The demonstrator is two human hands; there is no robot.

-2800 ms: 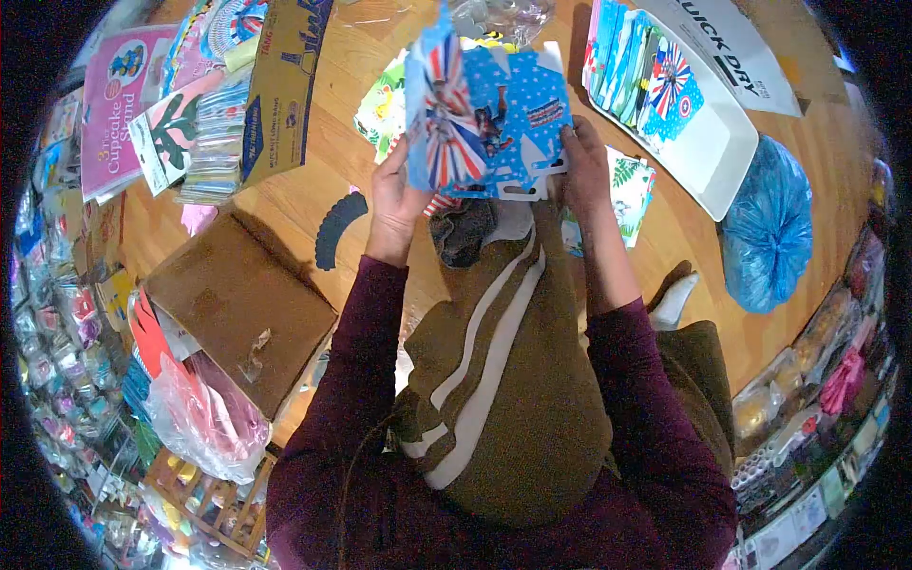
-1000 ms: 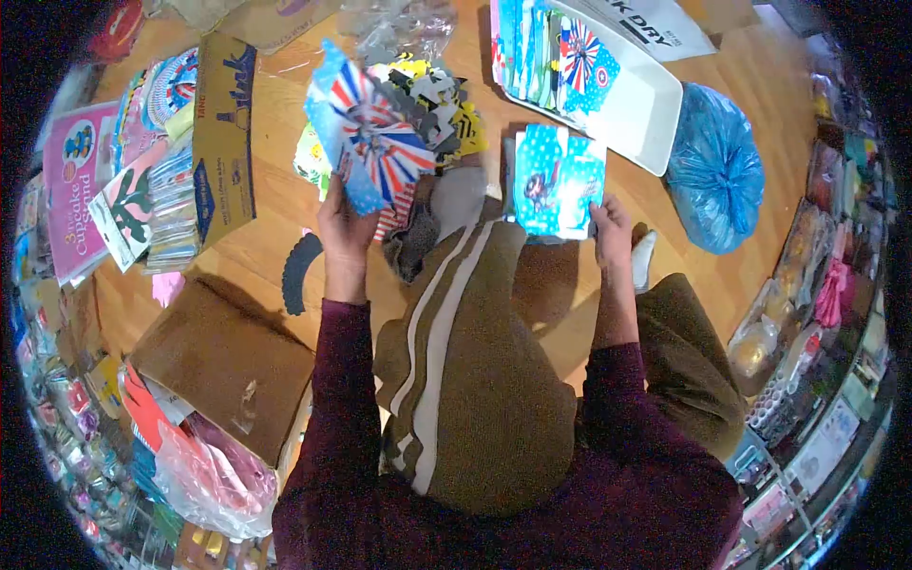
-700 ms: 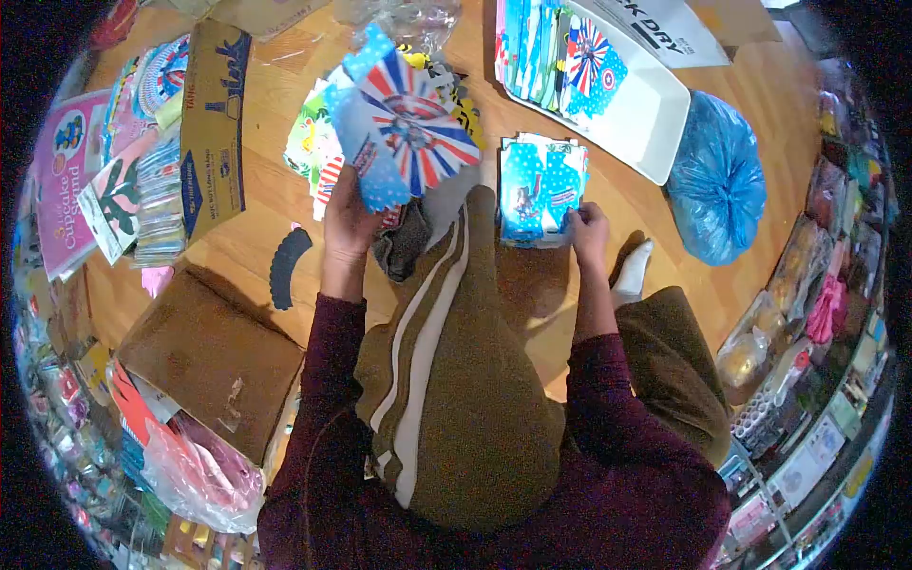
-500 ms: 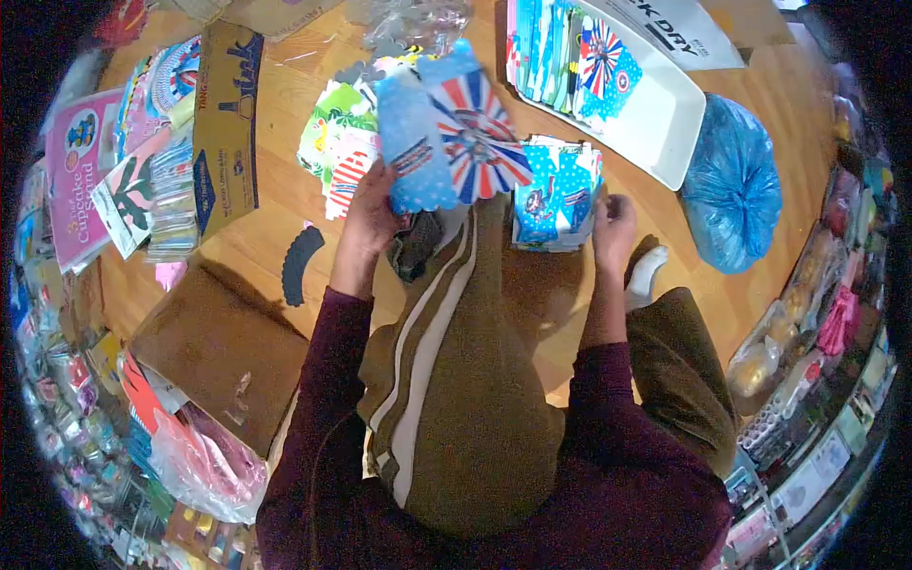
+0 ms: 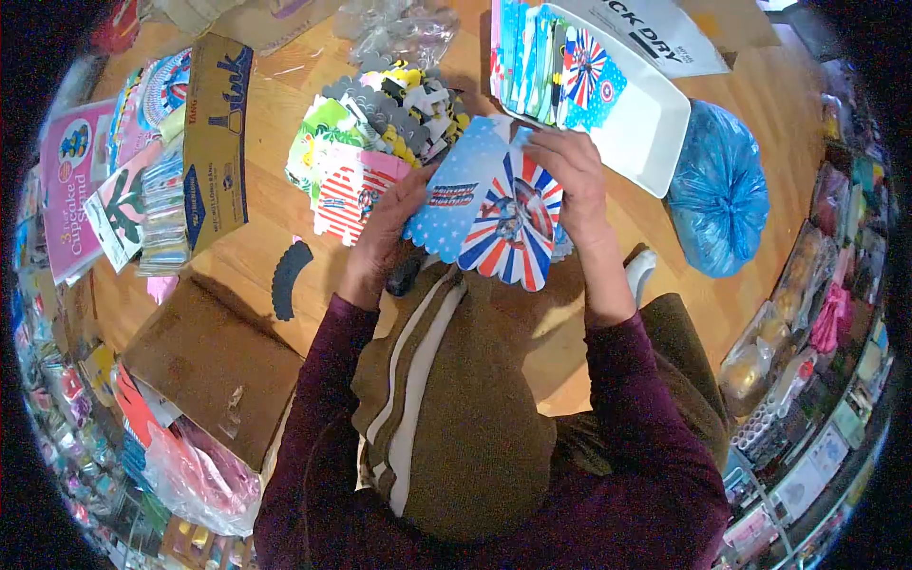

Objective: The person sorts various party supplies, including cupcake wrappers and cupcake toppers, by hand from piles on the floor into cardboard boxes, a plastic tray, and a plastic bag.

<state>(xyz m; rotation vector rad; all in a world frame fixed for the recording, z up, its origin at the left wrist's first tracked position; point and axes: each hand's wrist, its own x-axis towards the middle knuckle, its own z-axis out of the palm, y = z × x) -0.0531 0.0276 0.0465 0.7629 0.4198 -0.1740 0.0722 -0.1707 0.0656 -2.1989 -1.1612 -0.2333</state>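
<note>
left hand (image 5: 385,233) gripping blue starburst card (image 5: 494,214), fingertips hidden behind | right hand (image 5: 570,180) pinching its top edge | pile beneath mostly covered

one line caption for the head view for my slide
Both hands, left hand and right hand, hold a blue-dotted, red-and-white striped paper cutout above a wooden floor.

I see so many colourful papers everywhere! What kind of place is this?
Probably a party-supply shop or its stockroom. Racks of packaged goods ring the wooden floor, a cupcake stand box lies there, and both hands hold a printed paper cutout.
</note>
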